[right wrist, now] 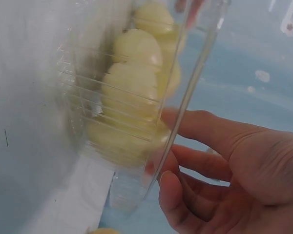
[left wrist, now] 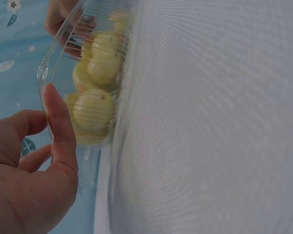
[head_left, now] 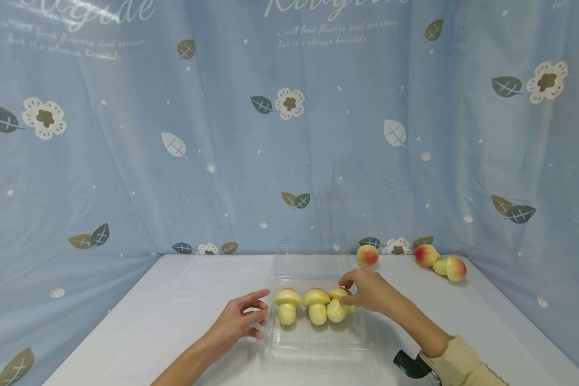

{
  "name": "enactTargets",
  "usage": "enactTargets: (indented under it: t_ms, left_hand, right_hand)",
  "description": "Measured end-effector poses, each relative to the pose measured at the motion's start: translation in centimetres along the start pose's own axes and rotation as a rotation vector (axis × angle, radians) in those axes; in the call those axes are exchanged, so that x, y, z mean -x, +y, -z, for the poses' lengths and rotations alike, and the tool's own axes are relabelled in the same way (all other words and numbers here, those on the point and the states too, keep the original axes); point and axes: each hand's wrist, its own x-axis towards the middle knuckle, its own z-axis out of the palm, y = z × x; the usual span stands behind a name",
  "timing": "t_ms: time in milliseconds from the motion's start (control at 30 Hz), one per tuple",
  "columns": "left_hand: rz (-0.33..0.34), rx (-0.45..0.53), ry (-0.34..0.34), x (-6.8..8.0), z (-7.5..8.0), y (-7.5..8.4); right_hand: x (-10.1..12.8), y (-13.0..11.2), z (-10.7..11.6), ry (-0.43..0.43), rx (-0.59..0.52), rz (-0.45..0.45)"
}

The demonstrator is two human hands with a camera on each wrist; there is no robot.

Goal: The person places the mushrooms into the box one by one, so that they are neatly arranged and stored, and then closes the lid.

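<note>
So between the two hands sits a clear plastic clamshell tray (head_left: 318, 338) on the white worktop (head_left: 173, 311), with three pale yellow toy mushrooms (head_left: 317, 304) lined up inside. The left hand (head_left: 236, 321) rests against the tray's left wall, fingers loosely curled, thumb on the rim. The right hand (head_left: 369, 289) reaches in, forearm angled, fingertips touching the rightmost mushroom (head_left: 339, 305). Three red-yellow toy peaches (head_left: 439, 262) lie beyond the right hand.

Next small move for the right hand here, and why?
Probably let go and draw the right hand back. Its fingers rest on the third mushroom, which already sits in the clear tray beside the other two, while the left hand touches the tray's side. Three peaches lie on the table.
</note>
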Motion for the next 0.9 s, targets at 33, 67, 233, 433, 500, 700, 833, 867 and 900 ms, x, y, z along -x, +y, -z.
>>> enactTargets:
  t_ms: [33, 67, 233, 433, 500, 700, 833, 867, 900]
  left_hand:
    - [0.000, 0.000, 0.000, 0.0, 0.0, 0.0]
    - [0.002, -0.001, 0.001, 0.0, 0.0, 0.0]
    - [0.004, -0.004, 0.001, -0.1, -0.1, 0.0]
    - [0.006, -0.003, -0.008, -0.2, -0.1, -0.1]
    - [0.007, -0.003, -0.009, -0.2, -0.1, -0.2]
    - [0.011, -0.002, -0.003, -0.2, 0.0, -0.2]
    - [0.005, -0.012, 0.010, -0.2, 0.0, -0.1]
    - [0.003, -0.015, 0.010, -0.2, 0.0, -0.1]
    - [0.005, -0.016, 0.011, -0.2, 0.0, -0.1]
  right_hand:
    - [0.1, 0.0, 0.1, -0.004, -0.009, -0.002]
    - [0.2, 0.0, 0.2, -0.008, -0.017, -0.005]
    - [0.5, 0.5, 0.5, -0.015, -0.066, -0.011]
    - [0.4, 1.6, 1.2, 0.001, -0.119, -0.003]
    - [0.4, 2.1, 1.5, 0.006, -0.127, 0.014]
    - [0.4, 3.7, 2.9, 0.027, -0.125, 0.027]
    - [0.3, 4.6, 4.2, 0.056, -0.111, 0.015]
    - [0.3, 4.9, 4.5, 0.062, -0.117, 0.014]
    - [0.3, 5.1, 4.8, 0.064, -0.129, 0.014]
